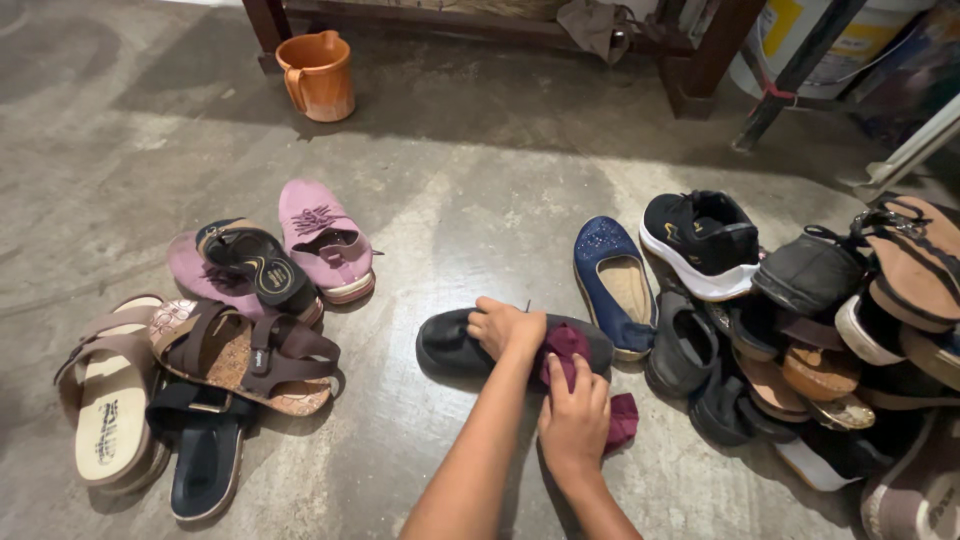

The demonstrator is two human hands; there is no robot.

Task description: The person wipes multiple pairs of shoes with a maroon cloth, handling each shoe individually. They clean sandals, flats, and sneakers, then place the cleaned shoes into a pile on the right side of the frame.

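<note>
1. The low black slip-on shoe [450, 345] lies on its side on the bare grey concrete floor [480, 190], roughly in the middle, between the two heaps of footwear. It looks like a soft, light thing with a flexible upper and a firmer sole; I'd judge it easy to lift one-handed and in no way fragile.
2. The left hand [505, 327] rests on top of the shoe with its fingers curled down over the upper, pinning it in place. The upper looks as though it would give under pressure, so the sole edge or the heel seems the firmer place to take hold.
3. The right hand [574, 417] is closed around a crumpled maroon cloth [565, 350], pressing it against the shoe's near end. The cloth is limp and bunches freely; a loose tail of it hangs out beside the wrist.
4. Just right of the shoe sits a navy blue flat pump with a tan insole [612, 282], and past that a black trainer with a white sole [702, 243] on the edge of a big jumbled pile of dark shoes and sandals [820, 350].
5. To the left lies a smaller cluster: pink cloth shoes [322, 235], brown strapped sandals [240, 355], a beige slide [108, 400].
6. An orange plastic jug [318, 75] stands well apart by the wooden furniture.
</note>
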